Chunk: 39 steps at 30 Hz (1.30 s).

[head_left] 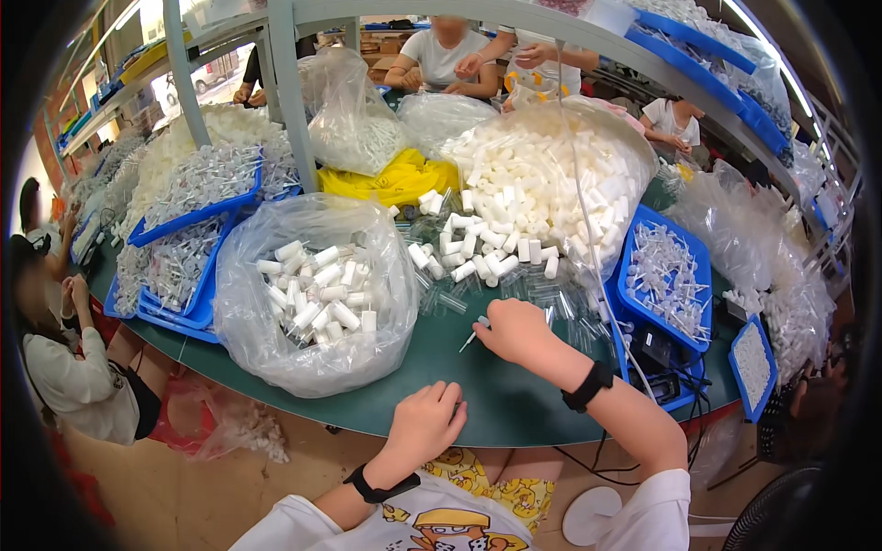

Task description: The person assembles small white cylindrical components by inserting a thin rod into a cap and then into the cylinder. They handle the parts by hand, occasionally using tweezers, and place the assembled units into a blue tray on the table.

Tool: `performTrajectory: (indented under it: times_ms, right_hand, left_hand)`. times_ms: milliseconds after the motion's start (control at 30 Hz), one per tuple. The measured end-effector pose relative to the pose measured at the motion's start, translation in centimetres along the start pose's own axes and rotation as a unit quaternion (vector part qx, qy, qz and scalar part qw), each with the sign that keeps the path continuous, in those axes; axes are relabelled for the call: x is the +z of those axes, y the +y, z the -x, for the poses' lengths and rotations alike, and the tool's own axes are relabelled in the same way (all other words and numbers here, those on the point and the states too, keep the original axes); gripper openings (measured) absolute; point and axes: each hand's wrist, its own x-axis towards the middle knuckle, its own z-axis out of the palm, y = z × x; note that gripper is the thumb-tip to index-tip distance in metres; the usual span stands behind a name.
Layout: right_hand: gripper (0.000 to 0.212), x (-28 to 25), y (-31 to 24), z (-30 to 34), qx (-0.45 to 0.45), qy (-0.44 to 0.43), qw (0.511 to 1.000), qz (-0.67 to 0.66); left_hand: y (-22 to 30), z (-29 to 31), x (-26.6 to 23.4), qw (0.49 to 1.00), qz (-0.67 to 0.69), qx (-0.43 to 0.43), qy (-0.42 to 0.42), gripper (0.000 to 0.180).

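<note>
My right hand [516,331] is closed in a pinch over the green table. It grips a small applicator wand [470,340] with a thin white stem, which slants down to the left. Near the table's front edge, my left hand [427,422] has its fingers curled; whether anything is in them is hidden. Just beyond my right hand lie clear tubes [574,317] and a large heap of white cylindrical caps [514,174], some loose on the table. To the left, an open clear plastic bag [248,275] holds more white cylinders [326,292].
Blue trays of white-stemmed parts stand at right [675,285] and left [197,197]. Black cables [694,404] hang by the right tray. A yellow bag [395,179] lies behind. Grey shelf posts [292,101] rise at back left. Other people sit around the table.
</note>
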Motion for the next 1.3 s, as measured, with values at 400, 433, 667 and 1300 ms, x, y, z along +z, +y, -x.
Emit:
performTrajectory:
  times_ms: [400, 433, 667, 1300]
  right_hand:
    - [0.027, 1.3, 2.9, -4.3, 0.031, 0.023, 0.987, -0.157]
    - [0.027, 0.7, 3.7, -4.5, 0.032, 0.021, 0.982, -0.184]
    - [0.030, -4.8, 6.1, -9.9, 0.045, 0.173, 0.958, -0.223]
    - [0.029, -3.7, 5.3, -12.7, -0.101, 0.039, 0.957, -0.270]
  left_hand:
    - [-0.6, -0.1, 0.4, 1.000, -0.007, 0.008, 0.007, 0.013]
    - [-0.6, -0.1, 0.4, 1.000, -0.005, 0.012, 0.004, 0.013]
    - [-0.9, -0.1, 0.4, 1.000, -0.002, 0.010, 0.000, 0.014]
    - [-1.1, -0.2, 0.4, 1.000, -0.010, 0.017, 0.011, 0.015]
